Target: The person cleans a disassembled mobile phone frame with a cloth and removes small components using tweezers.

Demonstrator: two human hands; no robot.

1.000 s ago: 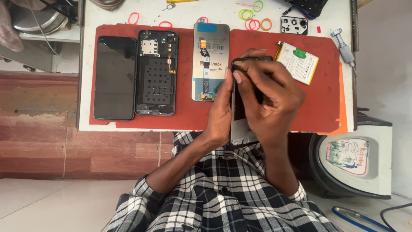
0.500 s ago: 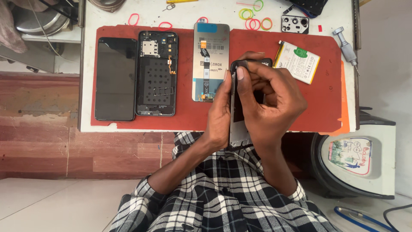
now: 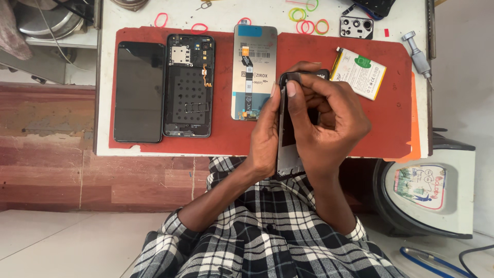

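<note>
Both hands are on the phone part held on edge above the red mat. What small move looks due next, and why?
Probably running the right hand thumb further down the long edge of the phone frame. The frame stands on edge, the left hand braces its side, and the right thumb presses only near the top corner, so the rest of the edge looks unworked.

- The phone frame [image 3: 288, 128] held on edge between both hands looked like matt black plastic with a dull metal inner plate.
- The mat [image 3: 391, 113] on the desk was matt red, rubbery and smooth.
- The far-left phone screen [image 3: 138, 92] was glossy black glass.
- The display panel back [image 3: 254, 62] was dull grey metal.
- The shirt [image 3: 278, 231] was checked woven cloth.
- The screwdriver [image 3: 418, 54] at far right was shiny metal.
</note>
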